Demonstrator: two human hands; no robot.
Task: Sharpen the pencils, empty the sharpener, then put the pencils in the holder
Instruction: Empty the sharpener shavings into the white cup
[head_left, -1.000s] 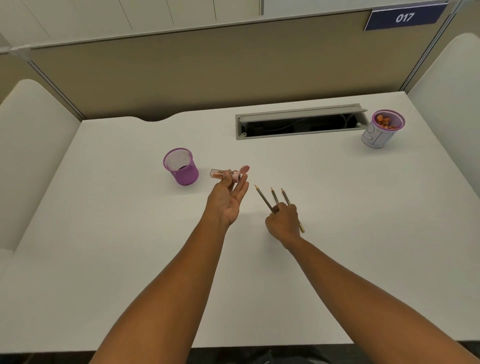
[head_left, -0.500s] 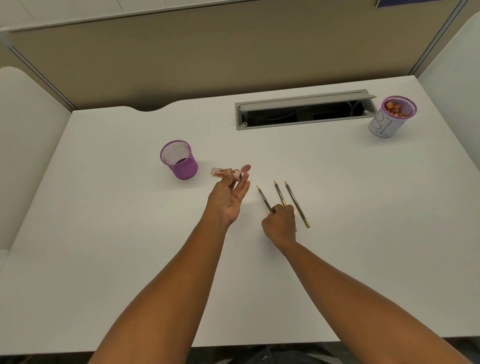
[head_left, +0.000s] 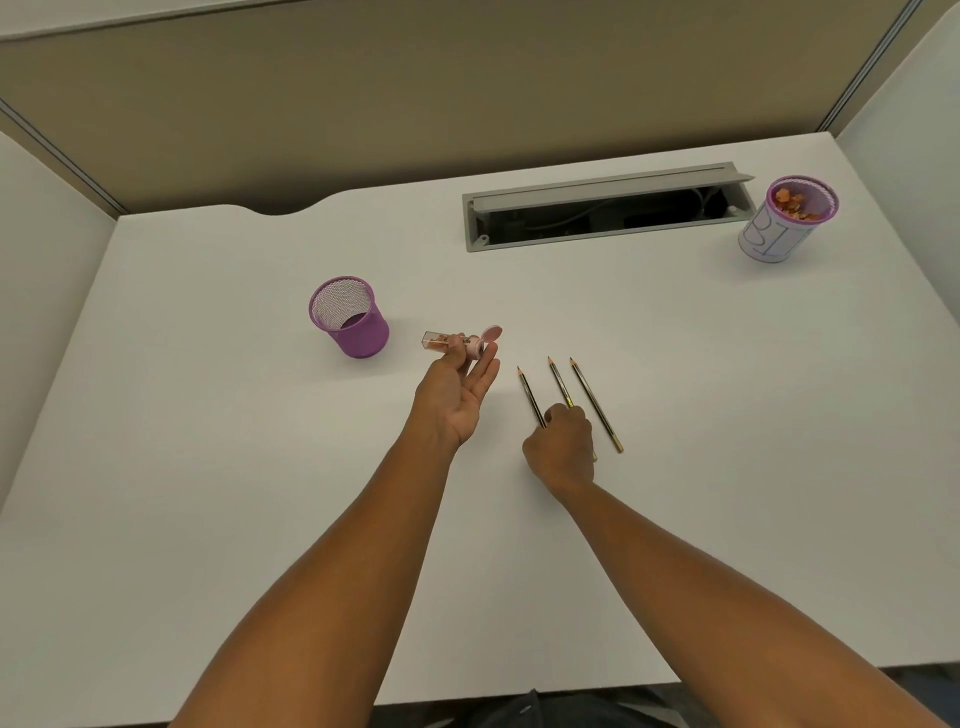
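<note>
My left hand (head_left: 460, 395) is palm up, and its thumb and fingers pinch a pink pencil sharpener (head_left: 457, 343). The sharpener has a clear case with shavings inside and a round lid flipped open. Three sharpened pencils lie side by side on the white desk: the left pencil (head_left: 530, 395), the middle pencil (head_left: 558, 382) and the right pencil (head_left: 595, 402). My right hand (head_left: 563, 447) rests on the desk with its fingers curled over the rear of the middle pencil, beside the left one. An empty purple mesh holder (head_left: 353, 319) stands left of the sharpener.
A white cup with a purple rim (head_left: 787, 221), holding shavings, stands at the back right. A grey cable tray (head_left: 608, 208) is open in the desk behind the pencils. Partition walls enclose the desk (head_left: 208, 467) on three sides.
My right hand has slid slightly left, uncovering the right pencil. My left hand keeps holding the sharpener in the same place. My head has tilted down.
</note>
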